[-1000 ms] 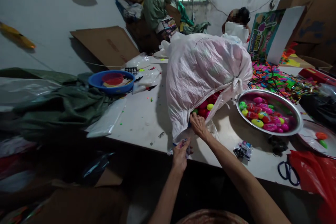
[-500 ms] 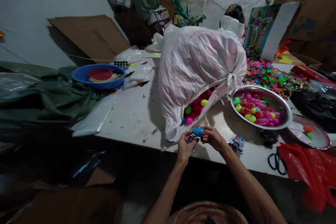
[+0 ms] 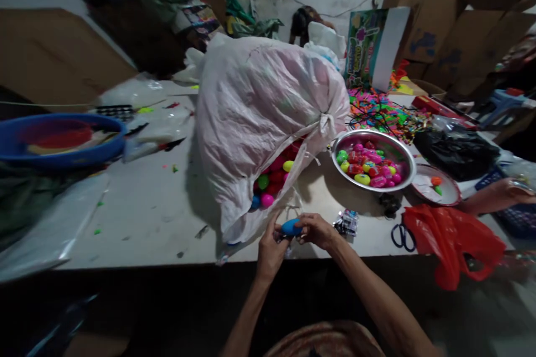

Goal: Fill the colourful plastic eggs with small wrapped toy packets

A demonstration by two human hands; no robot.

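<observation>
A person's two hands held a blue egg [image 3: 290,227] at the near edge of the table [image 3: 138,223], the left hand [image 3: 269,250] gripping one end and the right hand [image 3: 317,231] pinching the other. A second earlier, the right hand was at the mouth of the white sack [image 3: 268,95], which sat at eleven o'clock from the egg. A metal bowl [image 3: 401,154] of bright eggs (pink, red, yellow, green) stood at two o'clock. The view had swung rightward, and another person's hand [image 3: 508,193] now showed toward three o'clock, beyond a red bag [image 3: 450,240].
</observation>
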